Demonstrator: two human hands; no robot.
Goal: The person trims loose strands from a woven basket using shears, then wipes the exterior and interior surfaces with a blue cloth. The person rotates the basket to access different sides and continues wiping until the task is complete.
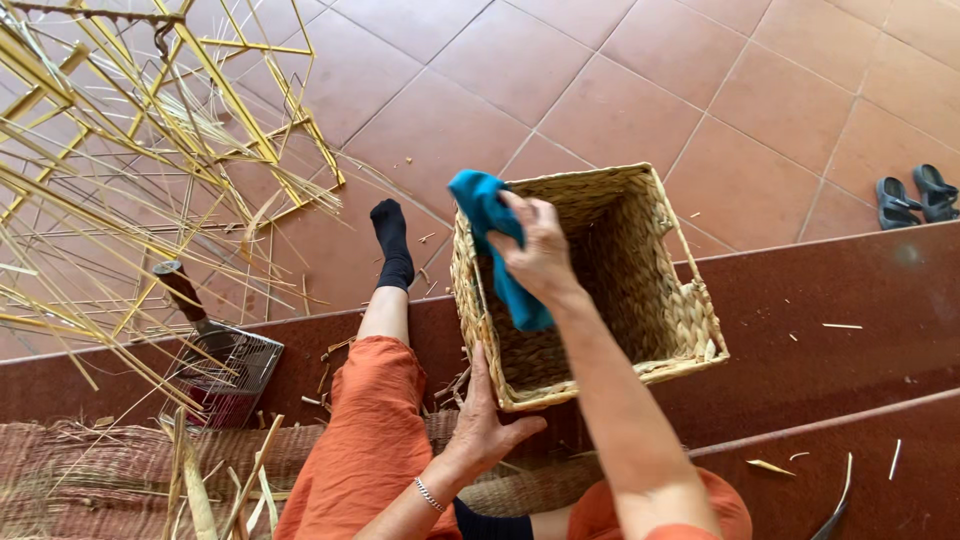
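A square woven straw basket (pixel 680 320) stands tilted on the dark red step in front of me. My right hand (pixel 540 250) grips a teal cloth (pixel 487 205) and holds it over the basket's near left rim, with the cloth hanging down inside. My left hand (pixel 485 420), with a thin bracelet on the wrist, presses flat against the basket's near outer wall. My leg in orange trousers (pixel 365 440) and a black sock (pixel 392 245) stretches out to the left of the basket.
A frame of yellow straw strips (pixel 150 130) spreads across the upper left. A brush with a wooden handle (pixel 215 350) lies on the step's left. A woven mat (pixel 110 465) is at bottom left. Dark sandals (pixel 915 195) sit on the tiles at right.
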